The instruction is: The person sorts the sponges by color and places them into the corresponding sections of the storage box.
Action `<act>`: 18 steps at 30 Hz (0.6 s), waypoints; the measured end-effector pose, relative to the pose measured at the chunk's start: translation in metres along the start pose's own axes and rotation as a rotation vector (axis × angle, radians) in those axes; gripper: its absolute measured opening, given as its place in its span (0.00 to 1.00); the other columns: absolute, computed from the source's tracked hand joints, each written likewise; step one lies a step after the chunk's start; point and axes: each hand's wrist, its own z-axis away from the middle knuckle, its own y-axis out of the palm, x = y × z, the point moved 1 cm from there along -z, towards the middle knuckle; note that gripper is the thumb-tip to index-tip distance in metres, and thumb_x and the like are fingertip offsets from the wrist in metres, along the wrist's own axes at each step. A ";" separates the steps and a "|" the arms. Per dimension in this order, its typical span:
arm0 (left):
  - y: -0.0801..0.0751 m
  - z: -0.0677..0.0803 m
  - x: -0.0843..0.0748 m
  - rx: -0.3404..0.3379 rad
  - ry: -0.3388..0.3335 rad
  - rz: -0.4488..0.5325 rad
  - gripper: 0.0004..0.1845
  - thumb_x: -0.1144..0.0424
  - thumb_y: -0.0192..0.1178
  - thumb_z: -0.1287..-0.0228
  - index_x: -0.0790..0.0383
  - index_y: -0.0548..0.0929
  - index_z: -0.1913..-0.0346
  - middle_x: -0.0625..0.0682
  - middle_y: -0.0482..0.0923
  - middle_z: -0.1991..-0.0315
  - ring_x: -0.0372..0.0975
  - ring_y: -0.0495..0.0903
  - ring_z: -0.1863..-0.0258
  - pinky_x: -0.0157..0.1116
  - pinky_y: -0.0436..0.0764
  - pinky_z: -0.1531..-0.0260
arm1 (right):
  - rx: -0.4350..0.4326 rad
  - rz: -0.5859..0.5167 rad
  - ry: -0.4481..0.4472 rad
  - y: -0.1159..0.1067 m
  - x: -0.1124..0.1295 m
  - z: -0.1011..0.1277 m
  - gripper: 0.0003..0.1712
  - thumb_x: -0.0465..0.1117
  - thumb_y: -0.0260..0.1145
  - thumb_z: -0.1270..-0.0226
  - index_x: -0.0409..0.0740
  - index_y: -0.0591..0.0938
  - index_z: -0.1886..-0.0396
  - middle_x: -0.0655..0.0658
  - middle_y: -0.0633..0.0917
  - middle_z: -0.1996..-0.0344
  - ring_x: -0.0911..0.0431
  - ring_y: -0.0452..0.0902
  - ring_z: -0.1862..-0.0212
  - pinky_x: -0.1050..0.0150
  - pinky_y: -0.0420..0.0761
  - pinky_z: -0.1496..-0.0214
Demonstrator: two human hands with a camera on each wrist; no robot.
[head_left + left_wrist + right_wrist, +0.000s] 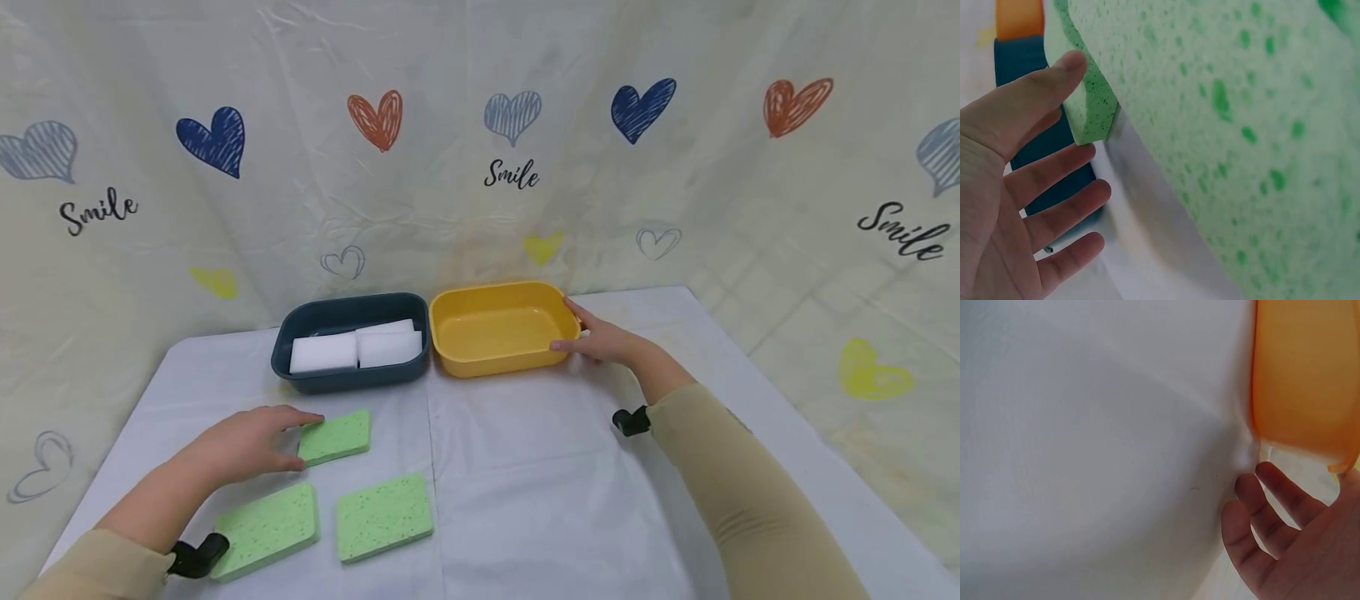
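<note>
My left hand (251, 446) reaches over the left end of a speckled green sponge (337, 437), thumb and index finger on either side of that end. In the left wrist view its fingers (1069, 206) are extended and the thumb lies by the sponge (1094, 100); firm contact is unclear. Another green sponge (270, 527) lies below the left wrist, and one more sponge (386, 517) lies to its right. At the right end of a yellow bin (495, 367), my right hand (600, 337) touches the rim with thumb and index finger. Its other fingers (1241, 525) hang loosely below.
A dark blue bin (352, 383) with white sponge blocks (322, 353) stands left of the yellow bin, their ends close together. Both stand on the white-covered table (540, 483) near its back edge. Behind hangs a heart-printed curtain (435, 208).
</note>
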 end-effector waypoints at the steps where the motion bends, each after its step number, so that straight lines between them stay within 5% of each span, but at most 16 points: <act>1: 0.000 0.000 -0.002 0.004 -0.001 -0.003 0.35 0.47 0.76 0.50 0.51 0.80 0.36 0.53 0.79 0.40 0.54 0.75 0.39 0.56 0.75 0.44 | 0.004 0.000 -0.004 0.000 0.001 0.001 0.66 0.72 0.67 0.45 0.68 0.34 0.20 0.32 0.49 0.23 0.38 0.66 0.39 0.42 0.74 0.38; 18: -0.005 -0.002 -0.004 -0.034 0.055 -0.013 0.31 0.50 0.74 0.45 0.50 0.82 0.37 0.57 0.79 0.40 0.56 0.75 0.39 0.57 0.75 0.44 | 0.006 -0.005 0.000 0.000 -0.001 -0.001 0.68 0.74 0.68 0.48 0.70 0.33 0.21 0.33 0.48 0.22 0.38 0.65 0.38 0.41 0.71 0.36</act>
